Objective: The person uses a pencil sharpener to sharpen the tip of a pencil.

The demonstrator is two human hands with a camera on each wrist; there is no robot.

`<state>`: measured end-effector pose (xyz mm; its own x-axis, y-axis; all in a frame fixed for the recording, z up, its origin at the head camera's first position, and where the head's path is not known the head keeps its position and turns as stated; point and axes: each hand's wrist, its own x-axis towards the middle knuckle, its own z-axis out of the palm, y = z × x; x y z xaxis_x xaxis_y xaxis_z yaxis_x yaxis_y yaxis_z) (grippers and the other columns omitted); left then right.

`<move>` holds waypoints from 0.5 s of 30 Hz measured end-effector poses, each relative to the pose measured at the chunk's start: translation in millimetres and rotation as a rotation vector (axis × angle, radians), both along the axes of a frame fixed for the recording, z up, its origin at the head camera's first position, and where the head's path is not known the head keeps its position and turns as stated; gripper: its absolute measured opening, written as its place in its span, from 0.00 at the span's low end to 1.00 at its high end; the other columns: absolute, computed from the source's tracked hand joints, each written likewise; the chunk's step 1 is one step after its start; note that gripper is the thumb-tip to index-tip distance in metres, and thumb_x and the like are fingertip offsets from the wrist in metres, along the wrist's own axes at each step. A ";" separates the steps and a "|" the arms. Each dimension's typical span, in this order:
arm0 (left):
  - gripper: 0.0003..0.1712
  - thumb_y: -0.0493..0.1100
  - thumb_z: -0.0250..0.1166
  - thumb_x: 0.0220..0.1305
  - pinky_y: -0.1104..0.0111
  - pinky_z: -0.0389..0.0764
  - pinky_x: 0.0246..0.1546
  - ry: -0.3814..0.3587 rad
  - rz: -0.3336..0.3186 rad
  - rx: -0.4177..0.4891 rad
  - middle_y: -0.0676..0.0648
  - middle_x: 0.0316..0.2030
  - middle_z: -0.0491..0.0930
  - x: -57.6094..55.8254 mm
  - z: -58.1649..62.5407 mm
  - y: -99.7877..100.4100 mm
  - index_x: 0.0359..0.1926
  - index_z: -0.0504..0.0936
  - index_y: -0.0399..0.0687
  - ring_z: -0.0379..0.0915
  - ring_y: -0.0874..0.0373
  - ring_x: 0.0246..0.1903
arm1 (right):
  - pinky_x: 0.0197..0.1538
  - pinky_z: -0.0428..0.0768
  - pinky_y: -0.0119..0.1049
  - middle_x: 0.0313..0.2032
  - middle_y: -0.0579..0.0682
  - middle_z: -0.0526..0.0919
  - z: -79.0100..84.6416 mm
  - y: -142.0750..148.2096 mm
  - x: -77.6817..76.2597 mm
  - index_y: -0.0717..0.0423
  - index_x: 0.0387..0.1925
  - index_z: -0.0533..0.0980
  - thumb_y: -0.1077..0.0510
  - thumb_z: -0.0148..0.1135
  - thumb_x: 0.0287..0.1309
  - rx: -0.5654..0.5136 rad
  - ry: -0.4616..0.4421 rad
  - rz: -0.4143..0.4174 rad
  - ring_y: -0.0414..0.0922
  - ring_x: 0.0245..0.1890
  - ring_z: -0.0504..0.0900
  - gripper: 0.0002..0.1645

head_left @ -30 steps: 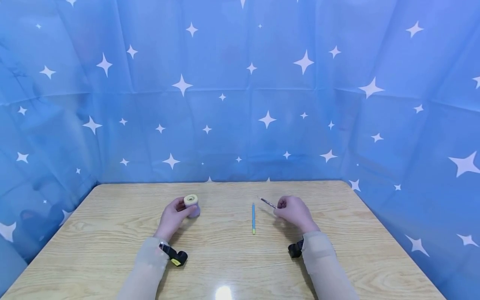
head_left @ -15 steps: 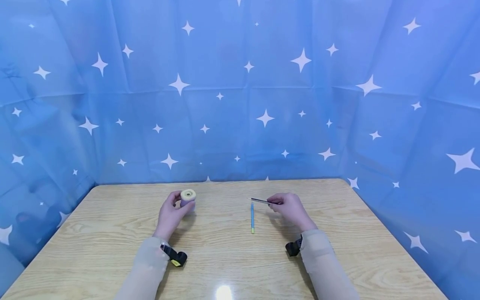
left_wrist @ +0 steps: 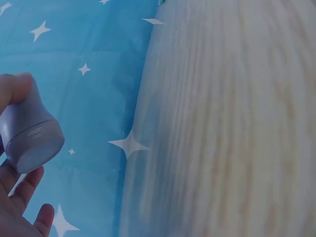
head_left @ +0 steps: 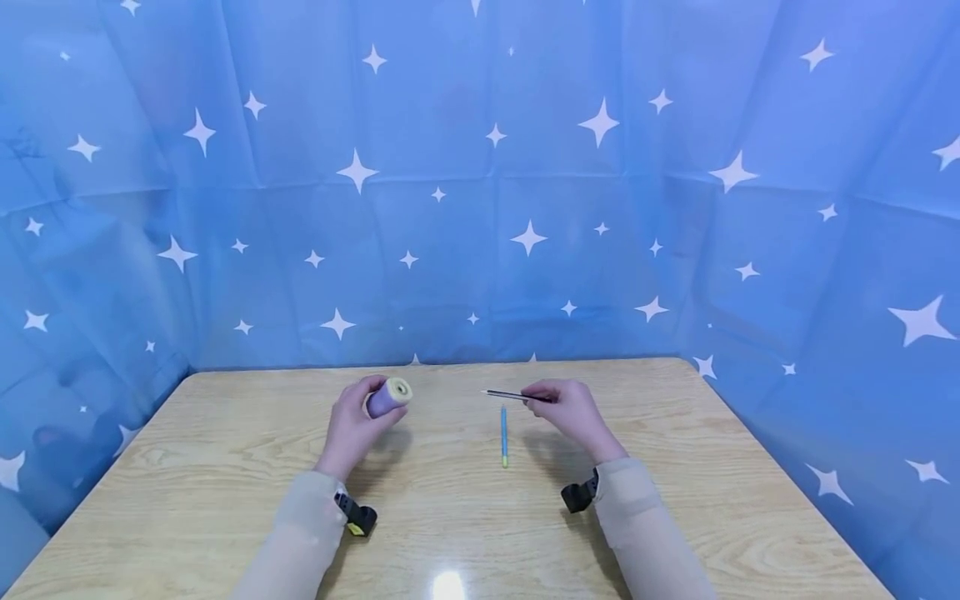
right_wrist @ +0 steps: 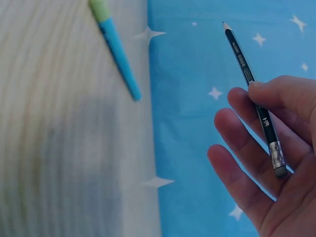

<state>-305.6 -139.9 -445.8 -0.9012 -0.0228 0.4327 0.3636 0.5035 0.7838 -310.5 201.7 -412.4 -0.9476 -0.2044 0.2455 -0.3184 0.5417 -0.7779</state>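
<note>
In the right hand (head_left: 568,408), a slim, dark wooden pencil (right_wrist: 266,126) is pinched, pointing left across a gap toward the left hand (head_left: 351,425), which grips a lilac, waisted plastic cylinder (head_left: 383,401), its cream, holed end tilted rightward.

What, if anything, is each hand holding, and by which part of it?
The left hand grips a purple pencil sharpener by its sides. The right hand pinches a black eraser-tipped pencil near the middle of its length.
</note>
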 end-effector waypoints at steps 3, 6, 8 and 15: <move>0.32 0.45 0.78 0.47 0.50 0.66 0.53 0.043 -0.011 -0.073 0.43 0.50 0.79 -0.5 2.1 2.0 0.54 0.79 0.45 0.71 0.47 0.50 | 0.39 0.82 0.39 0.37 0.50 0.86 4.5 -3.5 -0.8 0.58 0.45 0.84 0.63 0.63 0.60 -0.012 -0.014 0.002 0.45 0.37 0.84 0.12; 0.32 0.46 0.78 0.46 0.50 0.62 0.53 0.106 -0.012 -0.140 0.44 0.49 0.80 -3.6 6.5 3.4 0.54 0.80 0.44 0.71 0.47 0.49 | 0.40 0.82 0.40 0.39 0.49 0.86 10.9 -7.8 -4.1 0.57 0.47 0.83 0.61 0.64 0.60 -0.014 -0.007 -0.002 0.46 0.39 0.84 0.13; 0.32 0.46 0.78 0.46 0.50 0.60 0.54 0.140 -0.013 -0.172 0.44 0.49 0.80 -6.0 10.3 4.1 0.54 0.80 0.44 0.71 0.47 0.49 | 0.40 0.82 0.40 0.39 0.50 0.86 15.3 -11.1 -6.3 0.58 0.47 0.83 0.60 0.64 0.61 -0.015 0.009 0.005 0.46 0.38 0.84 0.13; 0.32 0.47 0.77 0.47 0.49 0.58 0.56 0.174 -0.003 -0.269 0.44 0.49 0.81 -9.8 15.9 4.4 0.55 0.80 0.44 0.69 0.47 0.53 | 0.41 0.82 0.40 0.39 0.51 0.86 18.8 -22.8 -12.9 0.59 0.46 0.83 0.62 0.64 0.60 -0.039 0.016 0.035 0.45 0.38 0.84 0.13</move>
